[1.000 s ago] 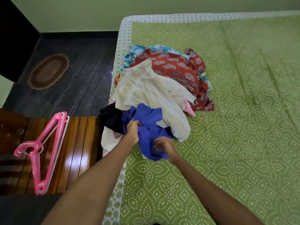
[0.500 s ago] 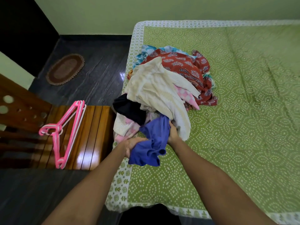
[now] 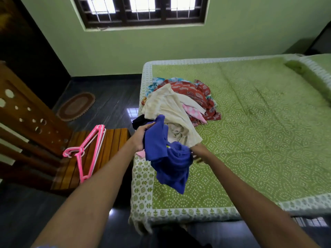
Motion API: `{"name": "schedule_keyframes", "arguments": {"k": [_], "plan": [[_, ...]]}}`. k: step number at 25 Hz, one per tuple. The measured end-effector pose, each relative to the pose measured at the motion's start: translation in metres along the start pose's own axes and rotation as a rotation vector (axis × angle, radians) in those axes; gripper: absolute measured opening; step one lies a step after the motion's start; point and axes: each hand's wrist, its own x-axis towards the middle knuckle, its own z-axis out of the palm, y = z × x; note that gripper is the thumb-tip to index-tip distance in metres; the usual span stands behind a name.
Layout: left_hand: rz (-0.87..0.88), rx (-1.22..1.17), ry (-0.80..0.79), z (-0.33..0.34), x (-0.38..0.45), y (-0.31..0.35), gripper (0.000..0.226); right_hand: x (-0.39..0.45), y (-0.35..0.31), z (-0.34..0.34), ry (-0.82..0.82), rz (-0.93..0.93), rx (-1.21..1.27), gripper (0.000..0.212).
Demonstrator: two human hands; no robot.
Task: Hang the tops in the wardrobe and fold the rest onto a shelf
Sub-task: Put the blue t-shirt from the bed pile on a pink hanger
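Both hands hold a crumpled blue cloth garment (image 3: 168,156) above bed edge: left hand (image 3: 141,138) fingers clamped on top; right hand (image 3: 198,153) grips its bunched end, fingers mostly hidden.

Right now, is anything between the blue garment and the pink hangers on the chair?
Nothing visible. Both hands, left and right, hold the blue garment over the bed's corner; only open floor gap separates it from the pink hangers.
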Motion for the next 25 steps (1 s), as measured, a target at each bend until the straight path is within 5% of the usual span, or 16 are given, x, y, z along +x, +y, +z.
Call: {"name": "schedule_keyframes", "arguments": {"k": [2, 5, 9, 13, 18, 20, 22, 25], "plan": [[0.074, 0.065, -0.083, 0.017, -0.031, 0.017, 0.027, -0.03, -0.024, -0.005, 0.08, -0.342, -0.015, 0.065], [0.132, 0.275, -0.156, 0.042, -0.08, 0.029, 0.023, -0.08, -0.062, 0.0, -0.206, -0.627, -0.039, 0.08], [0.226, 0.409, -0.15, 0.041, -0.12, 0.037, 0.01, -0.11, -0.07, -0.003, -0.081, -0.63, -0.282, 0.015], [0.39, 0.723, -0.016, 0.026, -0.142, 0.062, 0.005, -0.148, -0.081, -0.014, -0.02, -0.737, 0.066, 0.021], [0.449, 1.028, -0.152, 0.044, -0.165, 0.061, 0.037, -0.183, -0.134, -0.009, -0.029, -0.926, -0.135, 0.023], [0.637, 1.007, -0.002, 0.05, -0.16, 0.063, 0.031, -0.189, -0.147, -0.023, 0.048, -0.957, -0.172, 0.02], [0.744, 0.778, 0.122, 0.055, -0.164, 0.074, 0.035, -0.191, -0.147, -0.05, 0.088, -0.975, -0.444, 0.027], [0.841, 0.778, 0.174, 0.065, -0.176, 0.092, 0.035, -0.19, -0.123, -0.077, 0.082, -0.712, -0.995, 0.045]]}}
